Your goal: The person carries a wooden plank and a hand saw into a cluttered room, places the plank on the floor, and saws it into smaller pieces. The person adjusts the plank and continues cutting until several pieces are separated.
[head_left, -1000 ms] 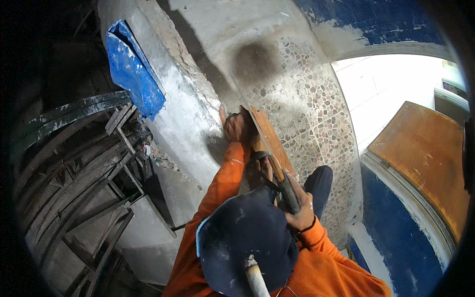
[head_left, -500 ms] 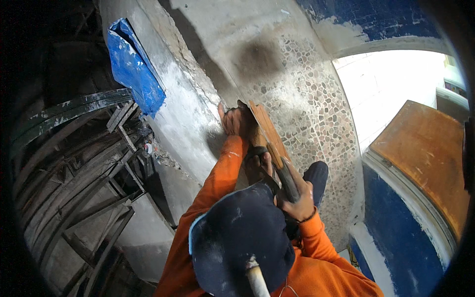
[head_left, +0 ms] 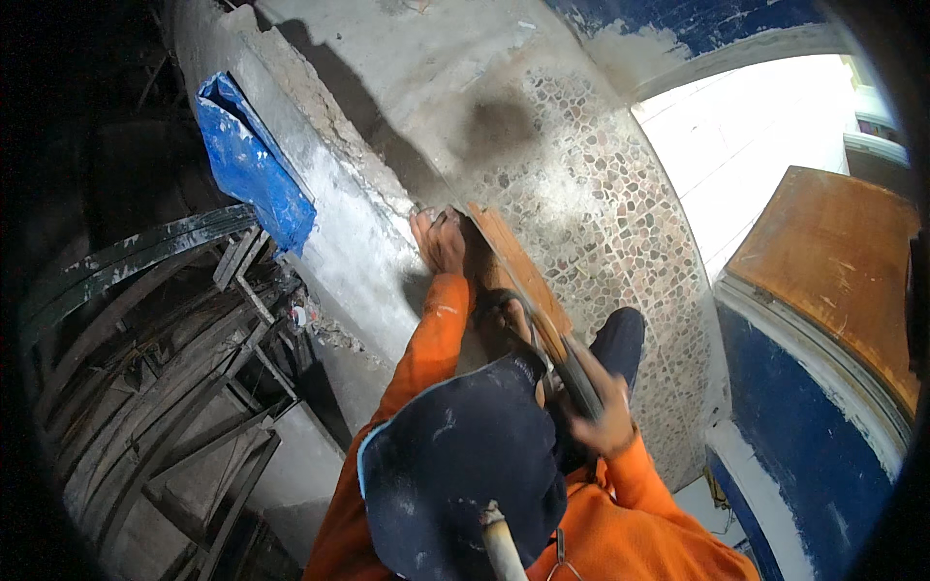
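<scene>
My left hand (head_left: 441,240) has its fingers bent at the far end of a brown piece of wood (head_left: 523,266), close against the concrete ledge; the fingertips partly hide its grip. A handsaw (head_left: 581,385) is in my right hand (head_left: 608,416), its dark handle wrapped by my fingers and its thin blade nearly edge-on along the wood. My right hand is slightly blurred. Between my arms, a foot in a dark sandal (head_left: 499,300) presses beside the wood. My dark blue trousered knee (head_left: 455,474) hides the near part of the work.
A crumpled blue sheet (head_left: 254,160) hangs over the whitish concrete ledge (head_left: 344,208). Dark metal frames (head_left: 194,378) crowd the left. Pebble-patterned floor (head_left: 630,203) stretches ahead. An orange-brown wooden panel (head_left: 823,266) tops the blue wall at right. A white stick (head_left: 501,547) juts up at the lower edge.
My right hand has drawn the saw back toward me and slightly right. My left hand has shifted a little on the wood's far end. The view has turned slightly.
</scene>
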A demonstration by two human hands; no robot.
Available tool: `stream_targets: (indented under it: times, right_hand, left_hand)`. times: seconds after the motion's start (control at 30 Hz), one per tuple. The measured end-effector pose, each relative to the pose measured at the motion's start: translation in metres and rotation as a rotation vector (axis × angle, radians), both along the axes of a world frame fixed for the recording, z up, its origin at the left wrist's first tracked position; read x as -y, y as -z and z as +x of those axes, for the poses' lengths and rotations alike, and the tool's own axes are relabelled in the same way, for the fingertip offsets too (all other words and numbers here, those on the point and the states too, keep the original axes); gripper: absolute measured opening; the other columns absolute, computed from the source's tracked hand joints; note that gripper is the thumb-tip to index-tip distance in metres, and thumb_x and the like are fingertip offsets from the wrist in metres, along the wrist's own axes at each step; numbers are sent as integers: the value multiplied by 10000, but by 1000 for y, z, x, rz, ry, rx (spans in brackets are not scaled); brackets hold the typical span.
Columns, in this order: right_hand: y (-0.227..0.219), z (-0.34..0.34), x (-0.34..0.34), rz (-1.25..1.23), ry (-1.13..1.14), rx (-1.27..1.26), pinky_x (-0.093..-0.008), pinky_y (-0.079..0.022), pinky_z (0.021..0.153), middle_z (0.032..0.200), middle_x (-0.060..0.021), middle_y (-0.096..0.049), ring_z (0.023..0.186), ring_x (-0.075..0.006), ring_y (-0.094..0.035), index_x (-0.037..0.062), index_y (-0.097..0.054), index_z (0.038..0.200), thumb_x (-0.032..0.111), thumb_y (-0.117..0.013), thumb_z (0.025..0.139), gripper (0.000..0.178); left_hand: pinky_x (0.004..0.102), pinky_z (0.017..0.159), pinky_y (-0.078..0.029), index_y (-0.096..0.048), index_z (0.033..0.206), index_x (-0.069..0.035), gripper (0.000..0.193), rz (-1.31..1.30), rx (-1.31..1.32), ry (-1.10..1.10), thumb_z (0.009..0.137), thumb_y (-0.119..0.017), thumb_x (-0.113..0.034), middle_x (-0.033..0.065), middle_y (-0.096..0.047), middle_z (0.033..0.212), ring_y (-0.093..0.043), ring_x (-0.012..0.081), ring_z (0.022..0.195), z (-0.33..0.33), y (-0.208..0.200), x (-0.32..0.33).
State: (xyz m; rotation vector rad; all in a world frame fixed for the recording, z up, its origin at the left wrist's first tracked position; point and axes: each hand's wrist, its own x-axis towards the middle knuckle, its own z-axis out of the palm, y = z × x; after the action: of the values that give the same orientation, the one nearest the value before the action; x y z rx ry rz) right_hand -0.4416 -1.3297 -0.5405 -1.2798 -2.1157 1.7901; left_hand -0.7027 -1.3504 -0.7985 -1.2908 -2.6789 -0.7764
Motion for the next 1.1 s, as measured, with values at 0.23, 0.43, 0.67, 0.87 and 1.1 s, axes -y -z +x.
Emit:
stream_targets:
  times: [0.23,0.43,0.67,0.87,1.1]
  right_hand:
    - [14,4,9,-24,-13,64,-305,-526,814,1119,-221,-681,879,-273,-724,35,-466,1430,18,-631,690,758]
    - [-10,-4,-7,-146,-3,106,-320,-530,847,1163,-228,-666,929,-294,-721,22,-480,1410,7,-643,708,720]
    - [-16,24,7,-89,-25,26,-315,-518,878,1215,-225,-650,980,-313,-711,20,-470,1420,10,-617,674,760]
    - [12,-10,5,29,-60,22,-352,-522,804,1187,-206,-654,888,-333,-698,71,-465,1443,6,-624,698,765]
    - [-9,22,10,14,-13,38,-334,-537,869,1241,-244,-623,1035,-336,-688,21,-445,1434,-7,-654,681,782]
  left_hand:
    - [628,1148,-229,-728,874,-35,197,-113,-174,-42,901,-554,-123,107,-700,878,-506,375,1238,1,4,-5]
    - [652,1177,-82,-740,838,-97,239,-227,-74,-129,951,-537,-155,61,-724,923,-329,313,1444,7,17,12]
    - [649,1180,-87,-754,831,-130,329,-301,100,-96,987,-464,-110,44,-744,901,-509,212,1329,13,6,-3]
    - [687,1158,-112,-747,767,-142,291,-227,-117,-131,966,-535,-131,13,-696,685,-638,191,1107,1,39,30]
    - [655,1168,-80,-733,759,-119,282,-303,-91,-78,955,-558,-223,39,-663,686,-648,217,998,8,10,4]
